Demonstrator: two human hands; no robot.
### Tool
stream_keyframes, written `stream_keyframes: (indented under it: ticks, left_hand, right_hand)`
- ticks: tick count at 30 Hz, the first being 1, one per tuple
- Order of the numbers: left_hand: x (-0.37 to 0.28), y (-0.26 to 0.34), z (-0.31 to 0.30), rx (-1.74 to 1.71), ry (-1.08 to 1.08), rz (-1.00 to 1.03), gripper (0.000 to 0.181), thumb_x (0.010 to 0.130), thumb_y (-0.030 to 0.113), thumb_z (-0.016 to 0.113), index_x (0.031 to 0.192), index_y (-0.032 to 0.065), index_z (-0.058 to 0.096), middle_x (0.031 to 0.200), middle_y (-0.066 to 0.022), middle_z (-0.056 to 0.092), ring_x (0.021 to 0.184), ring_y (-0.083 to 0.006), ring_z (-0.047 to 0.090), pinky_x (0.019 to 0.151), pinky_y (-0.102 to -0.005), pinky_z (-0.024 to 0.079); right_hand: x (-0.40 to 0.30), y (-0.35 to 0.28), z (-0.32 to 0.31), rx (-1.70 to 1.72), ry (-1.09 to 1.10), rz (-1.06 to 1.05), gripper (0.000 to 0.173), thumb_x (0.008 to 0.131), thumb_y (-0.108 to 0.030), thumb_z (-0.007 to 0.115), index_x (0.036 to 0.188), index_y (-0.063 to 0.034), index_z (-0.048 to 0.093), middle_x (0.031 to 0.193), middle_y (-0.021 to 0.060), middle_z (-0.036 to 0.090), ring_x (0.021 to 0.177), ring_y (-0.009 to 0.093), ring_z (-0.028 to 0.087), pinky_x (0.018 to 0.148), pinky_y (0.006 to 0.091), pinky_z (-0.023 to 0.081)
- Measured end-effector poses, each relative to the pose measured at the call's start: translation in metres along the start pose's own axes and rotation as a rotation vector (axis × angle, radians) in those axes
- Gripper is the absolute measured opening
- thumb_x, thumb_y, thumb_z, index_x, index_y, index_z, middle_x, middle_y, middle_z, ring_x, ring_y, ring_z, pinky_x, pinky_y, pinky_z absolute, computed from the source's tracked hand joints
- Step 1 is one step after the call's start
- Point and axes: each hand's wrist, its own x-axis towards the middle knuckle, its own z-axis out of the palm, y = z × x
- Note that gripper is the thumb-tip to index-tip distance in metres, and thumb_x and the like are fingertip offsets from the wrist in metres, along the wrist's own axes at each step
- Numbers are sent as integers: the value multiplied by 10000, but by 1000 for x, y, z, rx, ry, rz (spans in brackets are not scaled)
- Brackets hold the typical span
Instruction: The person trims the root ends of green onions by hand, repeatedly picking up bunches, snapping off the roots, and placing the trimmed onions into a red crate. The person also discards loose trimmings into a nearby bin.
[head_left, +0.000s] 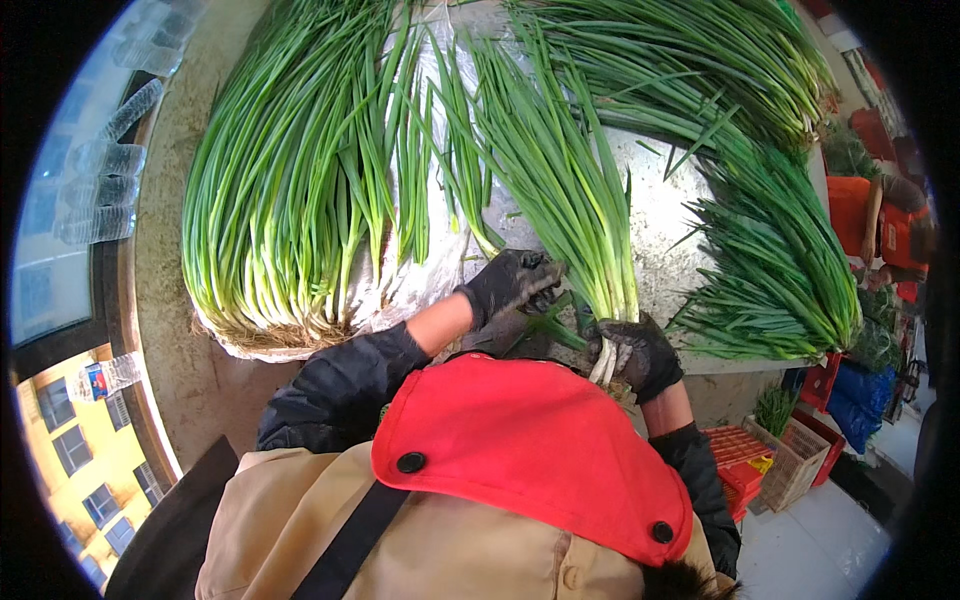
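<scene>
My right hand (642, 355), in a dark glove, grips a bunch of green onions (561, 180) by the pale lower stems, with the roots just below the fingers. The leaves fan away from me over the worktop (664, 202). Left of this bunch is my left hand (516, 282), gloved as well and slightly blurred. Its fingers are curled close to the stems, and whether they pinch anything cannot be made out. Loose leaves (556, 327) lie between the two hands. Several single stalks (461, 161) rest on clear plastic sheeting (439, 281) beyond my left hand.
A large pile of green onions (289, 202), roots towards me, covers the left side. More bunches (784, 262) lie at the right. Plastic bottles (101, 191) line the window side. Crates (787, 457) stand on the floor at right, and another person's arm (872, 217) shows beyond.
</scene>
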Motion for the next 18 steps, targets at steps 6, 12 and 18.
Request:
stream_keyframes:
  ticks: [6, 12, 18]
  left_hand:
    - [-2, 68, 9, 919, 303, 569, 255, 784, 181, 585, 1011, 85, 650, 1044, -95, 629, 962, -281, 585, 833, -425, 453]
    - [15, 53, 9, 1235, 11, 672, 299, 670, 237, 566, 925, 102, 644, 1014, -103, 585, 1023, -302, 529, 907, -514, 383]
    - [-7, 70, 21, 986, -41, 451, 330, 704, 180, 591, 996, 25, 589, 1007, -200, 576, 946, -365, 564, 846, -472, 436]
  right_hand:
    - [-1, -2, 10, -61, 40, -4, 329, 795, 43, 630, 1118, 38, 564, 903, 137, 648, 730, 229, 653, 625, 323, 551]
    - [-5, -6, 15, -133, 108, -26, 279, 805, 50, 611, 1082, 66, 579, 900, 152, 652, 732, 238, 656, 623, 328, 545]
    - [3, 1, -6, -284, 40, -112, 308, 867, -69, 537, 1113, 117, 537, 913, 213, 655, 768, 272, 661, 689, 362, 554]
